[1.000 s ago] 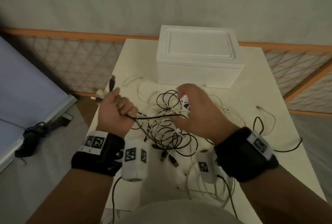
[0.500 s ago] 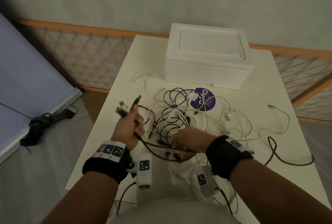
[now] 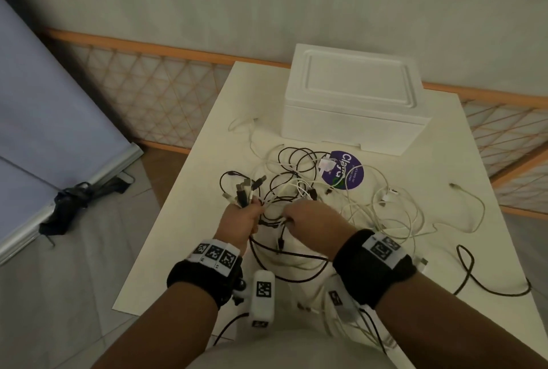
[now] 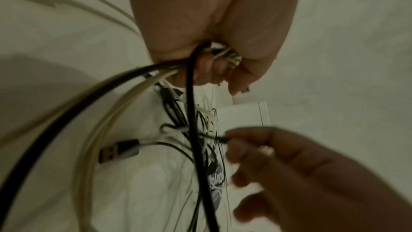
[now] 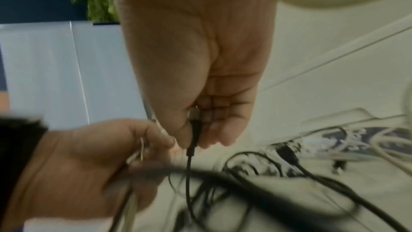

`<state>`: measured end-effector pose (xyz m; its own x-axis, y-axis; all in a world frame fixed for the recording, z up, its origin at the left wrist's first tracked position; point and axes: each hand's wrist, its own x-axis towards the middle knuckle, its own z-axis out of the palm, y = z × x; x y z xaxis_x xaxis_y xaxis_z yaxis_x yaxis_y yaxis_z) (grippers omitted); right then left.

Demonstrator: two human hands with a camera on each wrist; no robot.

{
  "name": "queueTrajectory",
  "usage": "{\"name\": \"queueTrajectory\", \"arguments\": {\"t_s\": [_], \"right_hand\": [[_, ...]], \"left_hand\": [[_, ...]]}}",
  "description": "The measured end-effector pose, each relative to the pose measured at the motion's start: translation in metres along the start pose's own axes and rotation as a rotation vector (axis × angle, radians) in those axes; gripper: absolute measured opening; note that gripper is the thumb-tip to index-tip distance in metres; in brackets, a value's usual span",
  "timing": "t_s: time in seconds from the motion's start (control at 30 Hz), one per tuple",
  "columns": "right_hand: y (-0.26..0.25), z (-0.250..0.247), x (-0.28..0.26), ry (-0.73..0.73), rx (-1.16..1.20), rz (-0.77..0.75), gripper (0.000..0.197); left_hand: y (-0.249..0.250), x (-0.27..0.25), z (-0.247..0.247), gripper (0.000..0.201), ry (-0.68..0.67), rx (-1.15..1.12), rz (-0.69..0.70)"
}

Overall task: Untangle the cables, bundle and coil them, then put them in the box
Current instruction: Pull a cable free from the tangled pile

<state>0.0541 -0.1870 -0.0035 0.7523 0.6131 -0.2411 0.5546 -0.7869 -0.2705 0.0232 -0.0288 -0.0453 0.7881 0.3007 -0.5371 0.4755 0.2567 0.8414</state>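
Cables [image 3: 299, 191], thin and round, black ones mixed with white, heaped in loose overlapping loops on the middle of a smooth white table [image 3: 184, 238], short of the box [image 3: 353, 108]. Box white, foam-like and matte, rectangular with rounded corners, lid on with a raised rim, standing at the table's far edge. Left hand [image 3: 241, 222] fisted round a bunch of cable ends, metal plugs fanning out above the knuckles, black and cream strands trailing below the fist in the left wrist view. Right hand [image 3: 311, 217] close beside, fingertips [image 5: 189, 140] pinching a black plug [image 5: 194, 130] whose thin lead drops into the tangle; plug type hard to make out, perhaps a small USB end, through the blur. Round purple sticker [image 3: 345, 170] with white lettering flat on the table, part-covered by loops. More white strands spread to the right, one black lead [image 3: 474, 276] curling near the table's right edge.
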Motion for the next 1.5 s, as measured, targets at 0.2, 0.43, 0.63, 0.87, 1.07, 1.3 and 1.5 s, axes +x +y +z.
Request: {"name": "queueTrajectory", "arguments": {"t_s": [0.2,0.43,0.63,0.87,1.07,1.3,1.5], "right_hand": [[0.003,-0.055,0.011,0.282,0.472,0.078,0.014],[0.004,-0.063,0.018,0.263,0.516,0.132,0.023],[0.001,-0.053,0.02,0.432,0.969,0.252,0.021],[-0.002,-0.021,0.014,-0.003,0.571,0.085,0.017],[0.028,-0.006,0.002,0.026,0.346,0.075,0.012],[0.025,-0.033,-0.003,0.252,0.458,0.091,0.012],[-0.004,-0.073,0.001,0.388,0.681,-0.084,0.02]], "left_hand": [[0.015,-0.012,0.019,0.01,-0.269,-0.011,0.15],[0.037,-0.017,0.028,0.008,-0.272,0.218,0.315],[0.043,-0.019,0.034,0.02,-0.294,0.024,0.141],[0.054,-0.009,0.03,0.046,-0.105,-0.103,0.128],[0.07,0.007,-0.002,0.035,0.029,-0.501,0.062],[0.059,-0.001,-0.015,0.028,-0.093,-0.192,0.145],[0.053,-0.021,0.023,0.01,-0.302,0.171,0.292]]}}
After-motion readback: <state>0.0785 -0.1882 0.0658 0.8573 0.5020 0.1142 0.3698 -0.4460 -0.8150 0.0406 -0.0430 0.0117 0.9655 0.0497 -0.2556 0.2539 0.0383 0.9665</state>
